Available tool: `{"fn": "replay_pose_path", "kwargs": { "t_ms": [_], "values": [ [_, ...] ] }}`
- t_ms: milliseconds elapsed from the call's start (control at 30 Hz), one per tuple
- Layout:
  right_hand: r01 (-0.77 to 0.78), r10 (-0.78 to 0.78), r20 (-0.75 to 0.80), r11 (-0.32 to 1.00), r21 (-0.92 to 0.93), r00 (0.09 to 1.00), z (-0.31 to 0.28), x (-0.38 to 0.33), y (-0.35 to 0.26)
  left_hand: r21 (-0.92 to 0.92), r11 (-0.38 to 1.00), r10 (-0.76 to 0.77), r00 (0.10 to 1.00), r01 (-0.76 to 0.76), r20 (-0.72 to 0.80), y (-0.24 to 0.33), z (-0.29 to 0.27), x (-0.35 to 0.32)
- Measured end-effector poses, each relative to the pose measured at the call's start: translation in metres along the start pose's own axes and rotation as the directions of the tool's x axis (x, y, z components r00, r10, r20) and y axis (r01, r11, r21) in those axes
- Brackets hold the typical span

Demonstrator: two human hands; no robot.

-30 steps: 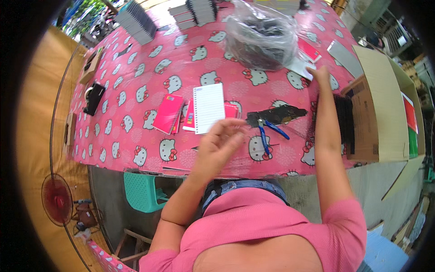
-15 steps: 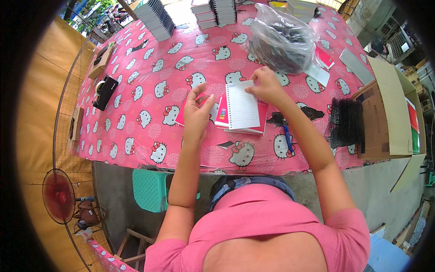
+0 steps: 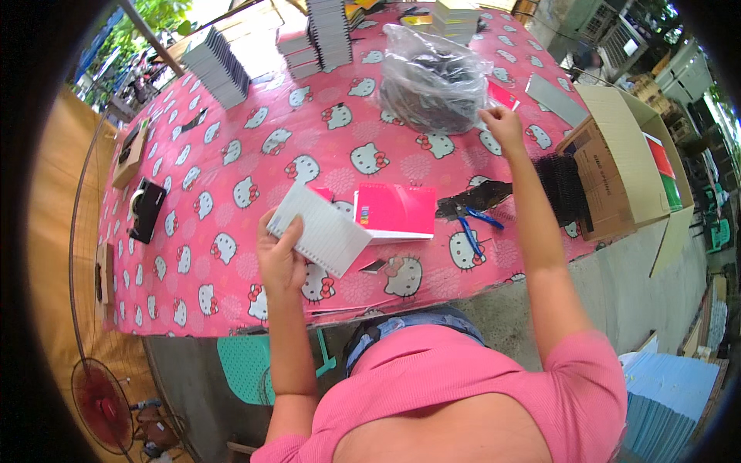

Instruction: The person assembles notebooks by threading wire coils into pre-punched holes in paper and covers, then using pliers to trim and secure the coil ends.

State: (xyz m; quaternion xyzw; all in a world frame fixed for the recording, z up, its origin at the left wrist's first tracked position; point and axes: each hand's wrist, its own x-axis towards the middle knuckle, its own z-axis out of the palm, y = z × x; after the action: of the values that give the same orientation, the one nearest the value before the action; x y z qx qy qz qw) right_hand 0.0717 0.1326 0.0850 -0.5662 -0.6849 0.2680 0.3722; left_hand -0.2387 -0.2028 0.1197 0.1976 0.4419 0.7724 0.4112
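My left hand grips a lined white notepad with punched holes along one edge, tilted above the table. Bright pink notebook covers lie in a small pile just to its right. Farther out, my right hand reaches over the table beside a clear plastic bag filled with something dark. Its fingers are pinched together, and whatever is between them is hidden. A red-and-white card lies just beyond that hand. Blue-handled pliers rest open on a black strip near the pile.
Black wire binding coils lie against an open cardboard box at the right edge. Stacks of spiral notebooks stand at the back. A black tape dispenser sits at left. Below are a green stool and a fan.
The notepad has moved left off the pink pile, from my right hand into my left. My right hand has let it go and reached out toward the plastic bag. The view has shifted.
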Motion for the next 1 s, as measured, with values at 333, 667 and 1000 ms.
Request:
{"fn": "replay_pose_path", "kwargs": {
  "t_ms": [333, 667, 1000],
  "values": [
    [-0.154, 0.093, -0.142, 0.843, -0.516, 0.986, -0.027, 0.166, 0.172, -0.042, 0.996, -0.089, 0.971, 0.081, -0.221, 0.013, 0.015, -0.009],
    [0.077, 0.110, 0.311, 0.843, -0.532, 0.944, -0.032, 0.233, 0.196, 0.043, 0.989, -0.112, 0.909, 0.141, -0.401, 0.005, 0.027, -0.014],
    [0.076, 0.179, 0.302, 0.737, -0.672, 0.936, -0.009, 0.221, 0.155, 0.053, 0.985, -0.130, 0.905, 0.165, -0.406, 0.003, 0.032, -0.011]
  ]
}}
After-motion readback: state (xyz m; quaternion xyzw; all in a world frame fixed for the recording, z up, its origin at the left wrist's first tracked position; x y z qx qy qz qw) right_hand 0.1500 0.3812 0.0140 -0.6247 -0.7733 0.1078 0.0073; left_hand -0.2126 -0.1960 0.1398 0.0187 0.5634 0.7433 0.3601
